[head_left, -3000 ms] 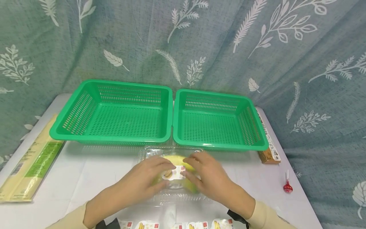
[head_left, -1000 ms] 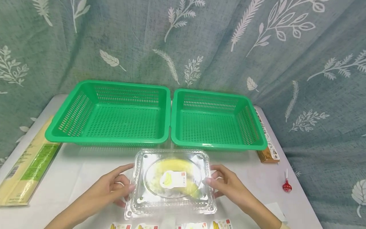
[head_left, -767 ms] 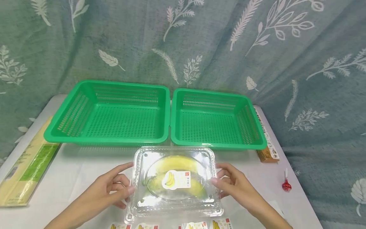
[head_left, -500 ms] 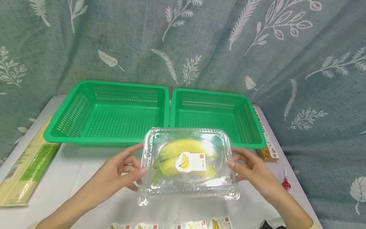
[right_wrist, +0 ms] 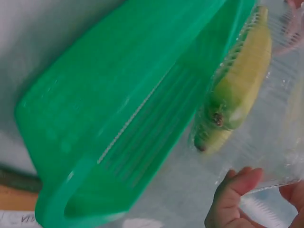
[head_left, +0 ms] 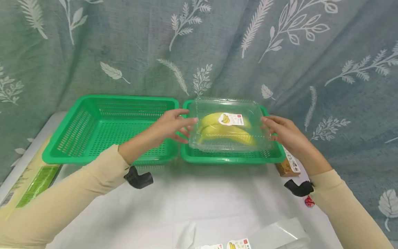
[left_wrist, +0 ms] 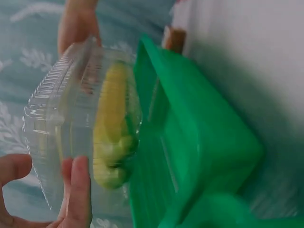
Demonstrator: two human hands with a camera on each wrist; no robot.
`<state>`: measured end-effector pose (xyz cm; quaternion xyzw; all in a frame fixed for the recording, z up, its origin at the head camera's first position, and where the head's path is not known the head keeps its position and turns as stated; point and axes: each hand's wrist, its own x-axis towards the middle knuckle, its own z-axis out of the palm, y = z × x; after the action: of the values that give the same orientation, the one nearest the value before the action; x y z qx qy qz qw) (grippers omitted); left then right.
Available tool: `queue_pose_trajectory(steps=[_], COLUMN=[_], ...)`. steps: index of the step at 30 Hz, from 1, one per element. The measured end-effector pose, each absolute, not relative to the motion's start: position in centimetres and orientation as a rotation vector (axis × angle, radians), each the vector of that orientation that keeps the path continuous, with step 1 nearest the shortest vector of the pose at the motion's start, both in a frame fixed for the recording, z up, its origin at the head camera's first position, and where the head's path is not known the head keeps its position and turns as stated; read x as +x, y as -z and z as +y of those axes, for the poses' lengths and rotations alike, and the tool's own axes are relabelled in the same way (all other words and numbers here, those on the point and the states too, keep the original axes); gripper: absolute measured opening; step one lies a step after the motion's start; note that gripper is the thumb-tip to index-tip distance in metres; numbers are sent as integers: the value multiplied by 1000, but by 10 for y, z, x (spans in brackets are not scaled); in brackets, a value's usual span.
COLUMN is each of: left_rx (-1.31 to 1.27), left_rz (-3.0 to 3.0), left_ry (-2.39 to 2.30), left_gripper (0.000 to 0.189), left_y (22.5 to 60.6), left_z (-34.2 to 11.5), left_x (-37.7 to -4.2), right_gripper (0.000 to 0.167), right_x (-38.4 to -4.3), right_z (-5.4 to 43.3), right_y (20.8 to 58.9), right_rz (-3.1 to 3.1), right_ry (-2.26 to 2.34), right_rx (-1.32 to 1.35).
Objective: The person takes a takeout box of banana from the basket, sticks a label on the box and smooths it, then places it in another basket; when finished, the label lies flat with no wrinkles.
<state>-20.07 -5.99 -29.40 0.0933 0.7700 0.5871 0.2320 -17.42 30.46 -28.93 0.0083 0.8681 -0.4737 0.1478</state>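
Note:
Between both hands hangs a clear plastic clamshell box (head_left: 224,145) with yellow bananas (head_left: 228,133) inside and a white banana sticker (head_left: 231,119) on its lid. My left hand (head_left: 169,126) grips its left edge, and my right hand (head_left: 281,129) grips the right edge. The box is over the opening of the right green basket (head_left: 230,160). In the left wrist view, thumb and fingers pinch the rim of the box (left_wrist: 52,114). From the right wrist, the greenish banana tips (right_wrist: 232,95) show close above the basket's opening.
The left green basket (head_left: 112,160) stands alongside. A yellow-green packet (head_left: 34,183) lies at far left. A brown and white box (head_left: 289,166) and a red lollipop (head_left: 309,201) are at right. Banana stickers (head_left: 237,244) and a glossy sheet (head_left: 281,233) lie at the front edge.
Earlier both hands were on the lid at the sticker. They then gripped the box's sides, lifted it off the table and carried it forward and right, over the right basket.

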Motion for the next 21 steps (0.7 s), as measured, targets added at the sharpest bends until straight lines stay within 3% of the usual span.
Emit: queue_pose_trajectory(steps=[8,21], left_rx=[211,182], left_rz=[2244,2235], left_ry=[-1375,-1042], left_gripper=[78,67], left_y=[302,318], left_z=[-26,-11], left_x=[-248,-272], right_gripper=[84,70], right_x=[-218,-244], right_z=[315,301], right_y=[305,334], right_rz=[2472,2381], right_ry=[1278,1018], right_rx=[54,48])
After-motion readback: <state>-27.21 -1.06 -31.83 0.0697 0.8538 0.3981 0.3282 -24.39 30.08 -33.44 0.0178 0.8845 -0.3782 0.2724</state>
